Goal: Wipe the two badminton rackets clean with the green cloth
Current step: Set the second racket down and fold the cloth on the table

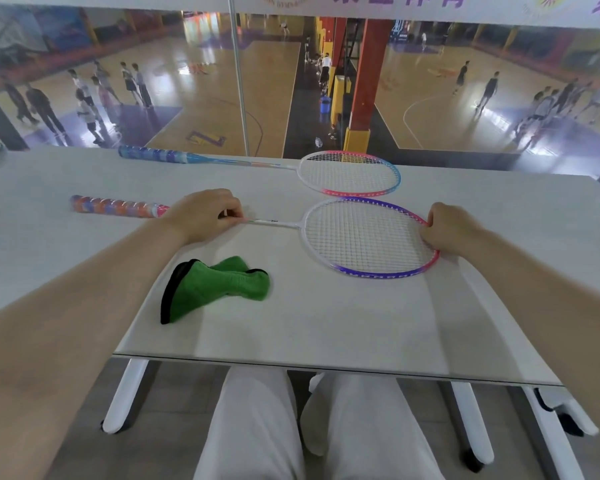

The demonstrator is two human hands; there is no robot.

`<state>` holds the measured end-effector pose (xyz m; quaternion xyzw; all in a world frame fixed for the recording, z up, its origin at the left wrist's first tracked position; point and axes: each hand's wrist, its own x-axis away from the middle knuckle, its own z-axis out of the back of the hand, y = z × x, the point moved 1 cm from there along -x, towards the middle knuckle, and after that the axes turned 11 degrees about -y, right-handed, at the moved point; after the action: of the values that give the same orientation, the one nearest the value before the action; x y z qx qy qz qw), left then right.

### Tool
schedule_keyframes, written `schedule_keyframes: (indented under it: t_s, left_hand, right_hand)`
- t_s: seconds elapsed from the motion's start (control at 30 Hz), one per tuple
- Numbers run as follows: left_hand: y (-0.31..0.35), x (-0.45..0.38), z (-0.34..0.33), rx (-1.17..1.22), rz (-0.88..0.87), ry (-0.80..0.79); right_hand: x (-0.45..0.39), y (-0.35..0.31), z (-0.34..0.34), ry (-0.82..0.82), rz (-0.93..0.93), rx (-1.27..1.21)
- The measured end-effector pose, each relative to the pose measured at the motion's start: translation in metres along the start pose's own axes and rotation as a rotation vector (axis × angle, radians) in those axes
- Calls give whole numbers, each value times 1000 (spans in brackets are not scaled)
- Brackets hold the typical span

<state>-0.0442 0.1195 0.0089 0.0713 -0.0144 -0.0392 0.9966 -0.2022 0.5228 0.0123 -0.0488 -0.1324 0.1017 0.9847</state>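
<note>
- Your left hand (205, 216) pinches the thin shaft of the near racket (368, 237), just past its orange-and-white grip, fingers curled round it.
- Your right hand (454, 230) grips the far-right rim of that same racket's head, fingers curled over the frame where pink meets purple.
- Near racket lies flat on the counter (326, 327), handle to your left, head to your right; both hands are on it.
- Green cloth (212, 289) sits crumpled on the counter just on your side of the left hand, near the front edge. Neither hand touches it.
- Second racket (350, 173), blue grip, pink-and-blue rim, lies flat beyond the first, roughly parallel, heads close but apparently not touching.
- Handling, judged: rackets look light and stiff in the frame, but strings give and the shaft is thin, so hold by the grip or frame rim, not the string bed. Smooth frame may slip on the smooth counter.
- Cloth looks soft and limp, bunches easily; take it with a whole-hand grab.
- Judged: wiping not started yet; you need one hand free for the cloth.
</note>
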Motion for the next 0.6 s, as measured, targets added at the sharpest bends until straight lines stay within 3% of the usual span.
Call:
schedule_keyframes:
  t_s: [0.27,0.47,0.6]
  left_hand:
    - [6,2,-8,169,71,46]
    - [7,8,-2,201,130,-29]
    - [12,26,8,291,184,88]
  right_hand:
    - [6,5,-10,106,-31,-130]
    - [17,1,-5,163,-3,-175]
    - [32,-27,-5,214,82,-198]
